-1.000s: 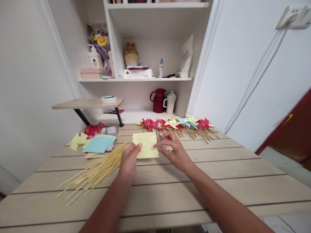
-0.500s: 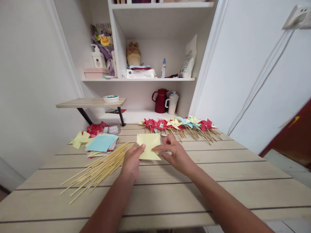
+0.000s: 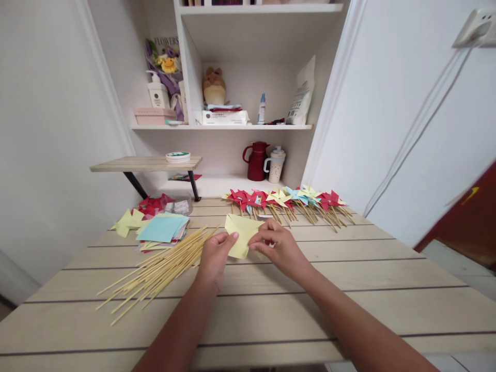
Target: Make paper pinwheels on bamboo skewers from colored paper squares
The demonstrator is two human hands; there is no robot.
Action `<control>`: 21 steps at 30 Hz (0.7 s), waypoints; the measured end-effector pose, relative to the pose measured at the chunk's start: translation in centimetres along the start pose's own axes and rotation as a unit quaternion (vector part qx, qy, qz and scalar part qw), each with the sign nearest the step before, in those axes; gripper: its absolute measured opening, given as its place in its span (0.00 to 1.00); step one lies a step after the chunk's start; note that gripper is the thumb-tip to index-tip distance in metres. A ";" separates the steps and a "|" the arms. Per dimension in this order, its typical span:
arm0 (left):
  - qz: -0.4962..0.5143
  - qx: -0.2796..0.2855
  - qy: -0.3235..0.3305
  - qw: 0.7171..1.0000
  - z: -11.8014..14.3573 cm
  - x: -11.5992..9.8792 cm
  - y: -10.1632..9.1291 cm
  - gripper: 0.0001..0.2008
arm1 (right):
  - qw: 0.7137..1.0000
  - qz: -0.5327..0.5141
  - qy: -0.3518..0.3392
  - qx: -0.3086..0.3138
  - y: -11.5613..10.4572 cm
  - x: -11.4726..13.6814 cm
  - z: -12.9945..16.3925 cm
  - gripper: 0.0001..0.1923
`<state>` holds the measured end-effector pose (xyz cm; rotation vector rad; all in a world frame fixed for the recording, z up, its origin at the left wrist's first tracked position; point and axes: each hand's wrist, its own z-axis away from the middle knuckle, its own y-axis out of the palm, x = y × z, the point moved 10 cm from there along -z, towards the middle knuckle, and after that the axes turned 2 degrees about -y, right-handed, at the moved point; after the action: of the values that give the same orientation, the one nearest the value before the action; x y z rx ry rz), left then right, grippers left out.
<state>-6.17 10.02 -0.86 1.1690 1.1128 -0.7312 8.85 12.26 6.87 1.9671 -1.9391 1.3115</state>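
1. Since the earlier frame, the yellow paper square (image 3: 241, 235) has lifted off the surface (image 3: 271, 305) and now tilts.
2. Left hand (image 3: 215, 256) pinches its 7 o'clock edge; right hand (image 3: 279, 247) pinches the 3 o'clock corner.
3. Risk: an uneven pull may tear or miscrease the sheet.
4. Risk: the left forearm may scatter the bamboo sticks (image 3: 157, 271) at 9 o'clock.
5. Finished pinwheels (image 3: 287, 199) lie at 12 o'clock.
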 end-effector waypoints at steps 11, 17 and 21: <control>0.032 -0.039 -0.044 0.998 0.3 0.0 -0.7 0.20 | 1.000 0.014 -0.016 -0.019 -1.4 0.2 -0.1 0.13; 0.063 -0.033 -0.059 0.996 0.2 0.5 -0.6 0.19 | 0.997 0.039 -0.061 0.022 -0.1 1.3 0.3 0.16; 0.055 -0.026 -0.043 0.997 0.1 0.2 -0.5 0.20 | 0.998 0.009 -0.066 0.017 0.3 1.3 0.3 0.07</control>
<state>-6.50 9.84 -1.25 1.1362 0.9823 -0.6578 8.51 10.96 7.31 2.1068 -2.0094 1.2583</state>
